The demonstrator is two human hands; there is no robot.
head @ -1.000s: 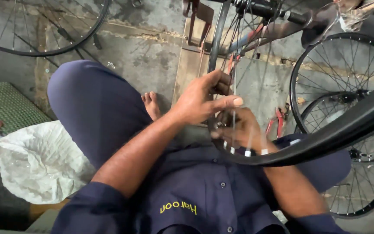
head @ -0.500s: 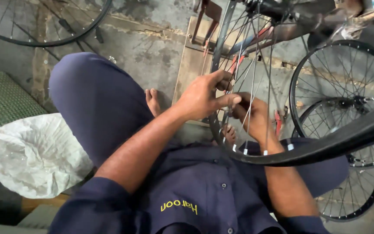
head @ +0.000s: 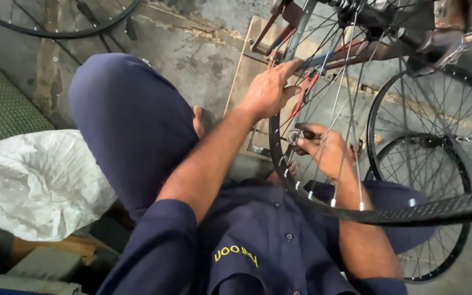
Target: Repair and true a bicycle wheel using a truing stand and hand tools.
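A black bicycle wheel rim (head: 411,210) with thin silver spokes (head: 341,117) hangs in a metal stand (head: 301,33) in front of me. My left hand (head: 269,90) rests on the rim's left side near the stand's upright, fingers stretched forward. My right hand (head: 326,147) reaches in among the spokes and pinches a small round metal spoke tool (head: 295,136) close to the rim. I sit with my knee (head: 127,109) in dark blue trousers raised on the left.
Two more spoked wheels (head: 438,142) lean at the right. Another wheel (head: 61,22) lies at the top left. A white crumpled sack (head: 39,183) sits at the left beside a green mat (head: 4,106). A wooden board (head: 252,71) stands under the stand.
My left hand has moved up from the spokes onto the rim by the upright. My right hand has shifted up along the rim with the tool. The view has tilted.
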